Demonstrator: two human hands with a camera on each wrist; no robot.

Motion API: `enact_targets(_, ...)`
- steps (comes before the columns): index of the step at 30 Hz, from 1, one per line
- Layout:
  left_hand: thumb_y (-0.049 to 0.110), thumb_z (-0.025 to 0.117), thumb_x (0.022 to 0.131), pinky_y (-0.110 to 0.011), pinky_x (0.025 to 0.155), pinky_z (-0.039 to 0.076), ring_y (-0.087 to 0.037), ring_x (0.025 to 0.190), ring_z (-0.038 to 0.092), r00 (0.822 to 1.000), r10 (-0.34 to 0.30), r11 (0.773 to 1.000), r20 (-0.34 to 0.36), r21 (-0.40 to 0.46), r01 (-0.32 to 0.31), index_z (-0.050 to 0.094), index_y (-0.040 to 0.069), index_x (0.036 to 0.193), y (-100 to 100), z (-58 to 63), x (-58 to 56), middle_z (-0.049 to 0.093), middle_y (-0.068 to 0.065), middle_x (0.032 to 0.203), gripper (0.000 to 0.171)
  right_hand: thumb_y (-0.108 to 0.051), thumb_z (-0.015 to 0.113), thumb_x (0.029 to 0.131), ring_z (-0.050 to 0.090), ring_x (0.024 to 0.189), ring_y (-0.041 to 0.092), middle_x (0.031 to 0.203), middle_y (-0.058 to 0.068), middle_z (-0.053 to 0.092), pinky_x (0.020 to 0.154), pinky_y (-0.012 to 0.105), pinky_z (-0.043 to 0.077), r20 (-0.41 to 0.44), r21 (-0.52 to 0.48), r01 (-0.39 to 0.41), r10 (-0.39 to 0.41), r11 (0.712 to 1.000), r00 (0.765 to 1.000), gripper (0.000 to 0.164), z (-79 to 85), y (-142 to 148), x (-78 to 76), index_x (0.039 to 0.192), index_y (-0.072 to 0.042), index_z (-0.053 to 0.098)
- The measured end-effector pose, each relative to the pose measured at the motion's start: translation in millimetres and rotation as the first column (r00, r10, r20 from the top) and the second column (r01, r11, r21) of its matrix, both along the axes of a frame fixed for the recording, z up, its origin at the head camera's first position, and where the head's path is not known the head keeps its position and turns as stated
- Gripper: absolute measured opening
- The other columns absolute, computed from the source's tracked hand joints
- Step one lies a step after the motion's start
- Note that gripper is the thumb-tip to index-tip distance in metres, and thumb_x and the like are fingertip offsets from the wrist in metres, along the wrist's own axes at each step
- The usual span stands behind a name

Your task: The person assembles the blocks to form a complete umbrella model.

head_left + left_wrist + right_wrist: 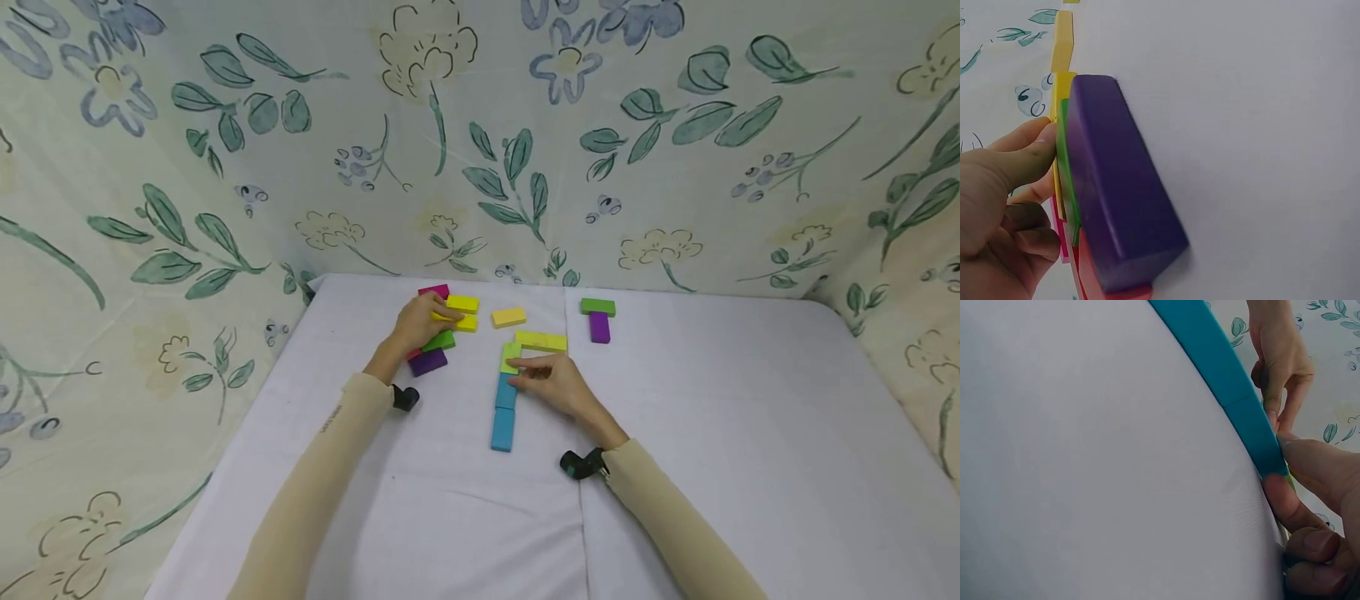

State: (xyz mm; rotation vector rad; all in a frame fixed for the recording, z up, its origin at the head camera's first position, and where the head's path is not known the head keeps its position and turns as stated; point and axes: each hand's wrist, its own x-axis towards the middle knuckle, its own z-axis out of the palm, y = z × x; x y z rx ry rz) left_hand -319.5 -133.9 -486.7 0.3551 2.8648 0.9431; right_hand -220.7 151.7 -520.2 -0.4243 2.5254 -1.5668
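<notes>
My left hand (416,323) is at a cluster of coloured blocks on the left and pinches a yellow block (467,323). Beside it lie another yellow block (462,304), a green block (440,340), a magenta block (435,291) and a purple block (1122,181). My right hand (558,383) has its thumb and a finger at the light green block (511,353), where it meets a blue block (506,390). A second blue block (502,429) continues the row towards me. Yellow-green blocks (542,341) extend right from the row's far end.
A pale orange-yellow block (509,317) lies between the cluster and the row. To the right, a green block (597,307) and a purple block (599,327) form a T. A white cloth (712,467) covers the table; a floral curtain (480,150) hangs behind.
</notes>
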Motion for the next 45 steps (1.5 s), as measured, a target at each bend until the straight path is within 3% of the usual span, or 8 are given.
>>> enact_targets(10,0.021,0.077,0.093,-0.042,0.103,0.047,-0.025,0.114,0.056,0.999,-0.036,0.998,-0.002,-0.051,0.035,0.079,0.025,0.118,19.0,-0.3,8.5,0.064,-0.005,0.122,0.025,-0.019,0.083,0.089,0.054,0.077,0.017,0.092,0.016,0.075,0.062,0.019,0.04,0.006,-0.006,-0.013,0.013,1.0,1.0,0.038,-1.1,0.8,-0.2,0.124,-0.007,0.076)
enact_targets(17,0.02,0.079,0.092,-0.037,0.098,0.049,-0.023,0.111,0.057,0.996,-0.086,0.994,0.002,-0.061,0.086,0.078,0.025,0.117,28.3,1.4,13.6,0.066,-0.005,0.118,0.026,-0.023,0.084,0.088,0.055,0.077,0.017,0.09,0.011,0.075,0.063,0.019,0.04,0.015,-0.002,-0.007,0.007,1.0,1.0,0.037,-0.9,0.6,-0.7,0.123,-0.013,0.077)
enact_targets(31,0.021,0.079,0.092,-0.04,0.104,0.049,-0.026,0.117,0.058,0.994,-0.11,0.993,0.013,-0.04,0.11,0.078,0.027,0.118,39.1,-1.6,11.5,0.066,-0.006,0.125,0.027,-0.025,0.083,0.089,0.056,0.077,0.017,0.089,0.007,0.075,0.064,0.02,0.043,-0.001,0.03,-0.009,0.009,1.0,1.0,0.035,-1.9,2.1,-2.1,0.123,-0.016,0.078)
enact_targets(39,0.019,0.079,0.092,-0.034,0.09,0.048,-0.024,0.105,0.056,0.993,-0.112,0.994,0.029,-0.017,0.112,0.078,0.027,0.118,46.8,-3.3,11.5,0.064,-0.006,0.113,0.028,-0.023,0.083,0.089,0.056,0.077,0.016,0.089,0.007,0.075,0.064,0.02,0.042,0.023,0.021,-0.01,0.01,1.0,1.0,0.035,-0.9,1.9,-1.6,0.123,-0.015,0.078)
enact_targets(45,0.02,0.079,0.092,-0.033,0.089,0.047,-0.022,0.103,0.055,0.99,-0.14,0.99,0.01,-0.032,0.14,0.078,0.027,0.119,49.3,-1.5,11.1,0.064,-0.004,0.114,0.028,-0.022,0.083,0.089,0.056,0.075,0.016,0.088,0.008,0.074,0.062,0.019,0.042,0.02,0.014,-0.011,0.011,1.0,1.0,0.035,0.1,1.3,-1.6,0.122,-0.014,0.078)
